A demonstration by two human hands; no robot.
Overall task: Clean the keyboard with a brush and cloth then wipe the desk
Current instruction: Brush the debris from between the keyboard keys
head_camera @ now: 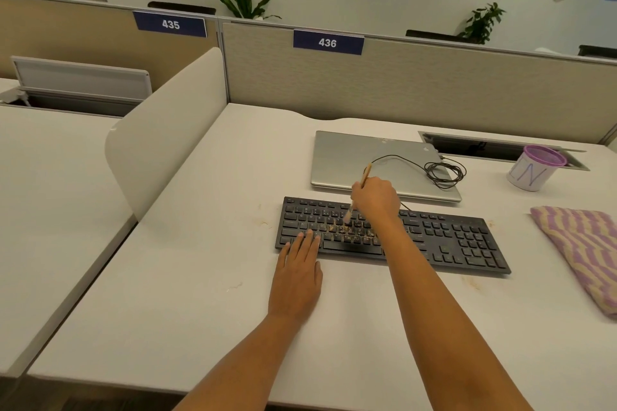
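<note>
Midway through a clean-up at cubicle 436, a pale desk marked with faint brownish smears sits against a beige partition, with potted plants beyond it. A closed silver laptop lies behind a black full-size keyboard. The keyboard looks stiff, flat and probably light enough to skid. The left hand steadies it, laid flat with straight fingers on the near-left keys and the palm on the desk. A purple-and-tan striped cloth, soft and limp, lies untouched to the keyboard's right and could be bunched up from anywhere along its edge. The right hand is wrapped around a slim wooden brush, gripped low on the handle for control, with the bristles touching the middle rows. Brown crumbs sit among the keys there. They appear loose and likely call for light flicks rather than pressure.
</note>
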